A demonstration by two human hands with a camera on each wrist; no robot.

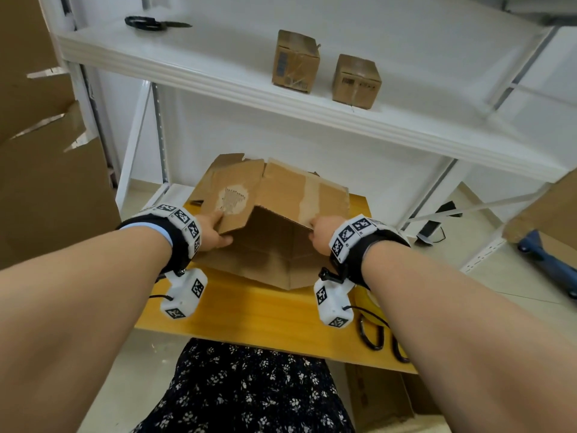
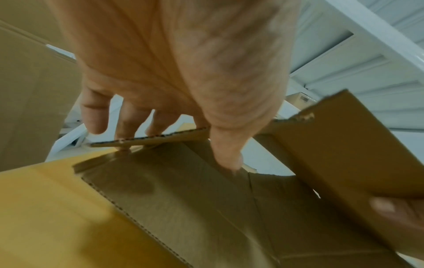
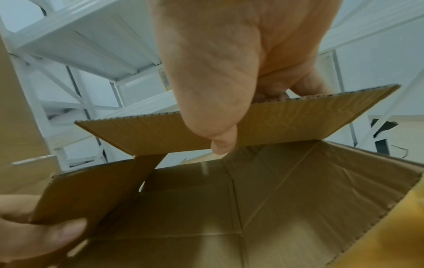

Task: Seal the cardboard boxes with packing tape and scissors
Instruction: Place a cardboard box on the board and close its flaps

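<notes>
My open brown corrugated cardboard box (image 1: 274,245) is matt, its flap scuffed rough where paper tore away. The yellow wooden counter (image 1: 249,314) beneath looks smooth, faintly glossy; the white shelf (image 1: 218,79) glossy.

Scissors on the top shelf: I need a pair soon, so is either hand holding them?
No. The scissors lie on the shelf, while the left hand and right hand each grip a flap of the box.
</notes>
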